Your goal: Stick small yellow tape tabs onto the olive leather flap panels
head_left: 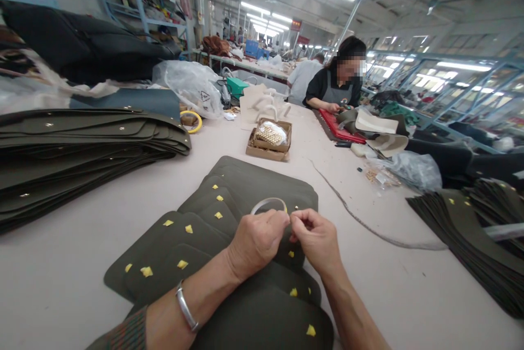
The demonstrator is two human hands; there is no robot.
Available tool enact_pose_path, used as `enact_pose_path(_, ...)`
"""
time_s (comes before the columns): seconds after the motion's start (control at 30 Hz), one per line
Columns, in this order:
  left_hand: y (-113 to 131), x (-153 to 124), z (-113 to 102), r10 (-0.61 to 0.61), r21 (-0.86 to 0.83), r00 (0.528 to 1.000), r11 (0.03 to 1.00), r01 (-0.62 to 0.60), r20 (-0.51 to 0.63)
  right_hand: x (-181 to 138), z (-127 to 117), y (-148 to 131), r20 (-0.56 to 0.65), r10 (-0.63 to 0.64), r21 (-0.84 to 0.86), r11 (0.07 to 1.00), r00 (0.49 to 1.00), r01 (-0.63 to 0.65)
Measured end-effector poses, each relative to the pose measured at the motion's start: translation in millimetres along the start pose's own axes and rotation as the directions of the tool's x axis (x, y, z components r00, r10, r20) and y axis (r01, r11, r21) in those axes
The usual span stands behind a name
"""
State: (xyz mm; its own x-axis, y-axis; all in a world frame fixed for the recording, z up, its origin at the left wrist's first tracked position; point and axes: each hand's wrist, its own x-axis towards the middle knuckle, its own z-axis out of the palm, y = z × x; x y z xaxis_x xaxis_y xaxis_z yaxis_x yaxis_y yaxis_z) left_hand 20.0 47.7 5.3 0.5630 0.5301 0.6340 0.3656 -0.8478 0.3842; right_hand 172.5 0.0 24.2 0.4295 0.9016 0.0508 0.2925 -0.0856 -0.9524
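Observation:
My left hand (260,238), with a bracelet (186,306) at the wrist, is closed on a thin roll of tape (269,200) whose ring rises above the knuckles. Thumb and forefinger of my right hand (317,235) pinch together against the left fingertips; whatever lies between them is too small to make out. Beneath both hands, overlapping dark olive panels (262,175) with rounded corners are spread out. Small yellow tape pieces (189,229) stick to them in several places. A small metal fitting (297,207) shows on the panel just beyond my right hand.
An open cardboard box (268,141) of gold-coloured fittings stands beyond the panels. Stacked olive pieces lie left (82,159) and right (470,241). A yellow tape roll (192,122) sits by the left stack. A cord (352,208) crosses the table (368,284). A co-worker (335,85) works opposite.

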Motion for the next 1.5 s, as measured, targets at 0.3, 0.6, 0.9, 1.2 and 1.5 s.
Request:
enact_pose_path(0.3,-4,8,1,-0.047,0.236,0.94,0.971,-0.036,0.338,6,-21,23,0.078,0.106,0.046,0.993,0.991,-0.11)
enact_pose_path(0.6,0,9,-5,-0.029,0.185,0.884,0.98,-0.066,0.467,4,-31,22,0.174,0.162,-0.018,0.987,0.971,-0.161)
enact_pose_path(0.9,-1,9,-4,-0.054,0.161,0.876,0.987,-0.027,0.479,-22,-31,27,0.214,0.103,-0.37,0.929,0.971,-0.017)
enact_pose_path(1.2,-1,7,-3,-0.03,0.161,0.894,0.986,-0.048,0.447,-24,-16,22,0.217,-0.13,-0.61,0.756,0.967,0.239)
enact_pose_path(1.5,-2,7,-1,-0.041,0.172,0.901,0.984,-0.038,0.433,-37,-28,32,0.061,-0.088,-0.46,0.881,0.994,0.106)
